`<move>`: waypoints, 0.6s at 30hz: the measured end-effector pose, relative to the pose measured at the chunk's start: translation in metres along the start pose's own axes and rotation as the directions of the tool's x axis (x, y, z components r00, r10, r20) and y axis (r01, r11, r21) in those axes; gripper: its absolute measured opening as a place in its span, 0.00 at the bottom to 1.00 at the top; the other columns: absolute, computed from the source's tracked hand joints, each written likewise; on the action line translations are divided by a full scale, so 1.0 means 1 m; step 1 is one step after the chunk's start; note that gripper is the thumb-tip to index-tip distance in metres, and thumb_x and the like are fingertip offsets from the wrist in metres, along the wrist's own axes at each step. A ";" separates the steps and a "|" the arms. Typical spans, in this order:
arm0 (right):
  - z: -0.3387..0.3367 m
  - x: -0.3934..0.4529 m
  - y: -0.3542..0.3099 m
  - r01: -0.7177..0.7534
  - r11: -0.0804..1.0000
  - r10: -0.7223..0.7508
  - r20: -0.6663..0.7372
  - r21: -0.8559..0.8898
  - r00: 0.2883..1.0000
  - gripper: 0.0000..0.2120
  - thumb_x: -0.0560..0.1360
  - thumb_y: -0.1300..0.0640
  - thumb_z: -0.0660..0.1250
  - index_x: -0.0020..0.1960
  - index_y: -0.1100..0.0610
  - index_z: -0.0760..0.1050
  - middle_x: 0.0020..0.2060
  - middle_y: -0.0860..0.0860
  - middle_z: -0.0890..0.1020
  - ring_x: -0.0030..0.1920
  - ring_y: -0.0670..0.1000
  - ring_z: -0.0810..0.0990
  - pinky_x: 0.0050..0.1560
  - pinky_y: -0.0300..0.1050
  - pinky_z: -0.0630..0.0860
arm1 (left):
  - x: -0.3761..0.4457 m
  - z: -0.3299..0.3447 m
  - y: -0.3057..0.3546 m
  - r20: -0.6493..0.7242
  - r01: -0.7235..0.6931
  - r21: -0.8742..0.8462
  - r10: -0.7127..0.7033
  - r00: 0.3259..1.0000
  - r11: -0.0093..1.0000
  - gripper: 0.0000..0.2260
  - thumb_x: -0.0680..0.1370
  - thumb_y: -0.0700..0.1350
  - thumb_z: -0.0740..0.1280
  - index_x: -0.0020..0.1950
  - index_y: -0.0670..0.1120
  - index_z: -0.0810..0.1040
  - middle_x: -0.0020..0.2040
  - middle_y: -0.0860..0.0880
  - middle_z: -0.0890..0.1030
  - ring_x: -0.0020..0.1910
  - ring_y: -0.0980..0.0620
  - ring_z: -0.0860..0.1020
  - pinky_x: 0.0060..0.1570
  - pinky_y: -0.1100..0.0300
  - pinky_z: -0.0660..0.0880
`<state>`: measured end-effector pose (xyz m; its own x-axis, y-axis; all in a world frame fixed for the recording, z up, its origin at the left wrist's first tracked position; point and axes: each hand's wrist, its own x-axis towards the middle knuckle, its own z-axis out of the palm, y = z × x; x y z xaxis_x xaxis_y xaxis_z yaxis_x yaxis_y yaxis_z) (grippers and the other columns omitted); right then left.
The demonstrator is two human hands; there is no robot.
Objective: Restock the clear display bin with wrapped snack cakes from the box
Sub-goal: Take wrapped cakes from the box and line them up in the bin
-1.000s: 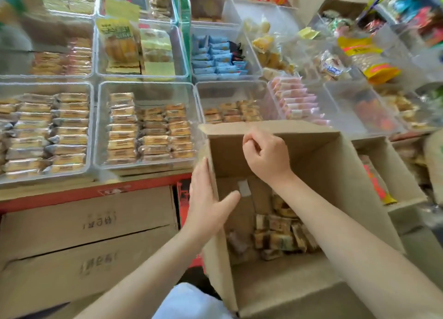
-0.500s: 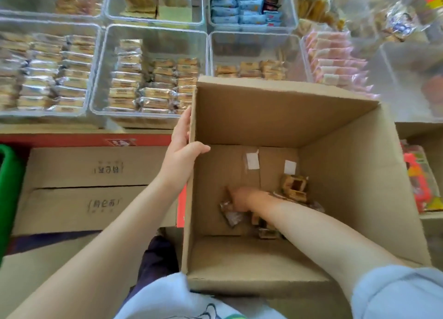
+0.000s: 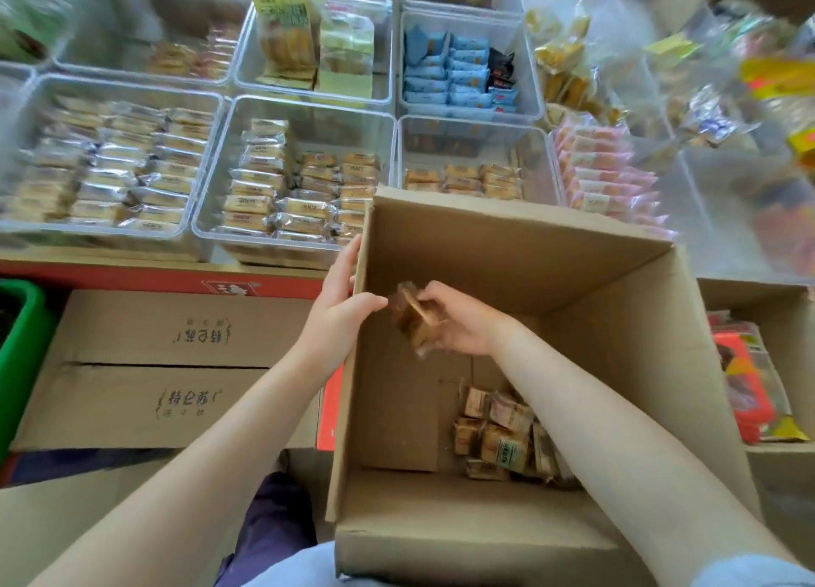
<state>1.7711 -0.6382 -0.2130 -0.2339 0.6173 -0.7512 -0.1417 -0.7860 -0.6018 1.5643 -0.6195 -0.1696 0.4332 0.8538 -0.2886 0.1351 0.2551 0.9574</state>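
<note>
An open cardboard box (image 3: 608, 304) stands in front of me. My left hand (image 3: 342, 304) grips its left wall at the top edge, thumb inside. Above the box floor my right hand (image 3: 458, 322) holds a few wrapped snack cakes (image 3: 416, 319), blurred by motion. Several more wrapped cakes (image 3: 498, 432) lie in the box's bottom, partly hidden by my right forearm. Just beyond the box's far wall sits a clear display bin (image 3: 472, 130) with a single low row of the same cakes (image 3: 463, 178) along its near side.
Other clear bins hold wrapped cakes (image 3: 300, 189) to the left, blue packets (image 3: 458, 75) behind and pink packets (image 3: 604, 176) to the right. Closed cartons (image 3: 167, 370) lie left of the box, with a green crate (image 3: 20, 344) at the far left.
My right hand has come up from the box floor with wrapped cakes in its grip. My left hand stays on the box's left wall. The view has tilted up toward the bins.
</note>
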 end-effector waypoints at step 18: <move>0.151 0.002 -0.158 0.368 0.913 -0.365 -0.049 0.177 0.930 0.24 0.84 0.47 0.58 0.72 0.61 0.70 0.66 0.63 0.77 0.68 0.62 0.76 0.69 0.60 0.73 | 0.066 -0.124 0.063 -0.027 -0.451 0.581 0.570 0.821 0.677 0.38 0.67 0.63 0.71 0.73 0.48 0.69 0.63 0.49 0.76 0.60 0.52 0.73 0.61 0.49 0.73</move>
<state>1.6472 -0.5178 -0.0785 -0.1190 0.8624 -0.4921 -0.3857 -0.4968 -0.7774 1.4906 -0.4908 -0.1272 0.4090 0.8588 0.3086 0.4139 -0.4760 0.7760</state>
